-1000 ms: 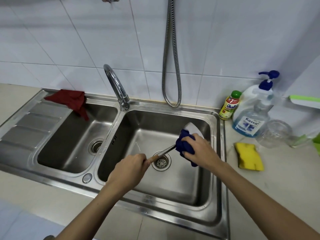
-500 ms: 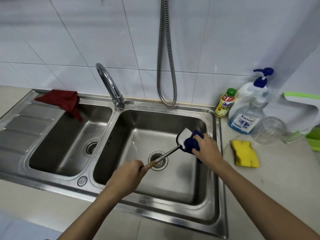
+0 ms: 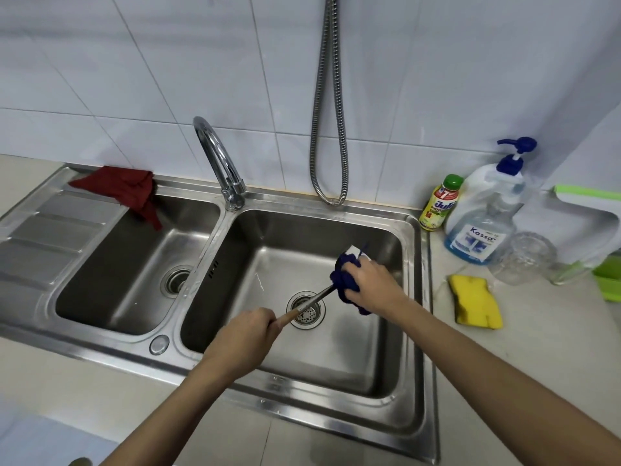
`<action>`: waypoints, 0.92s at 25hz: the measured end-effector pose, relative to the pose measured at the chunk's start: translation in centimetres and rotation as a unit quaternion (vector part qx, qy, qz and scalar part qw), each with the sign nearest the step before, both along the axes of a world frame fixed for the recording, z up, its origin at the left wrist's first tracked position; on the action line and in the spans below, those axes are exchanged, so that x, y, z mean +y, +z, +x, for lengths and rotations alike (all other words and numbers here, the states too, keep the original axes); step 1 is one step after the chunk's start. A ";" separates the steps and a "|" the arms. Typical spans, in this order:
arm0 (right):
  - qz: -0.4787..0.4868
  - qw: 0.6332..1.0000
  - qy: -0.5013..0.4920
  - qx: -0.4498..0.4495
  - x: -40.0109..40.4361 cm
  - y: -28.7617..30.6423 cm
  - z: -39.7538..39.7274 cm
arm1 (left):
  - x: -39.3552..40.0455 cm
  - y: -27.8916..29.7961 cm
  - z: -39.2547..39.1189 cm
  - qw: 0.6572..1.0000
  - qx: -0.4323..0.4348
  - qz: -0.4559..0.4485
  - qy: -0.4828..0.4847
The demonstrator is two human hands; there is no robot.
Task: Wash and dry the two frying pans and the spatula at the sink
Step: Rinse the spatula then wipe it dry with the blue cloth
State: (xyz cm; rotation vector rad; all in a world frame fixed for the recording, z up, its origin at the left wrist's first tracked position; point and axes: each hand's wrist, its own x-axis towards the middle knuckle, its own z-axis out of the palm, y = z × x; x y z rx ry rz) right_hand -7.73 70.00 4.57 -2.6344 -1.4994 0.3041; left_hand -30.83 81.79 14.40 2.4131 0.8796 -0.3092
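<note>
Over the right basin of the steel double sink (image 3: 416, 331), my left hand (image 3: 245, 341) grips the wooden handle end of the spatula (image 3: 311, 302). Its metal shaft runs up and right from there. My right hand (image 3: 373, 284) presses a dark blue cloth (image 3: 344, 280) around the spatula's blade, so only a white tip of the blade shows above the cloth. No frying pan is in view.
A red cloth (image 3: 127, 190) hangs over the left basin's back rim. The tap (image 3: 221, 166) and a hanging metal hose (image 3: 331, 129) stand behind. On the right counter are a yellow sponge (image 3: 475, 302), a soap pump bottle (image 3: 484, 213), a small green-capped bottle (image 3: 438, 203) and a glass jar (image 3: 524, 257).
My right hand with the blue cloth slid out toward the blade tip, then back down over the blade. My left hand kept its hold on the handle.
</note>
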 end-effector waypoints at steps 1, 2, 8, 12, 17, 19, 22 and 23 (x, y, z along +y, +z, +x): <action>-0.004 1.000 -0.014 -0.006 0.3 0.3 0.7 | 0.0 0.2 0.1 1.000 -0.002 0.011 -0.010; -0.004 0.998 -0.057 -0.019 0.4 0.8 1.7 | -0.2 0.4 0.2 1.000 -0.004 0.015 -0.017; 0.023 0.994 0.094 0.050 0.0 1.2 1.9 | -1.0 0.6 0.2 1.000 0.001 0.006 0.002; 0.007 1.000 -0.027 -0.013 -1.4 1.3 4.5 | -0.8 0.4 -1.0 0.998 -0.002 -0.038 0.045; 0.066 0.996 0.050 0.018 -1.1 0.6 1.0 | -0.8 1.4 0.6 0.997 -0.038 -0.024 0.060; 0.083 0.996 -0.029 -0.003 -0.7 1.5 2.4 | -0.6 1.5 0.7 0.997 -0.049 -0.026 0.060; 0.094 0.995 -0.027 0.018 -0.2 2.0 1.6 | -0.8 1.3 0.7 0.997 -0.046 -0.034 0.061; 0.095 0.995 -0.002 0.034 0.0 1.7 0.8 | -0.8 1.2 0.8 0.996 -0.041 -0.045 0.065</action>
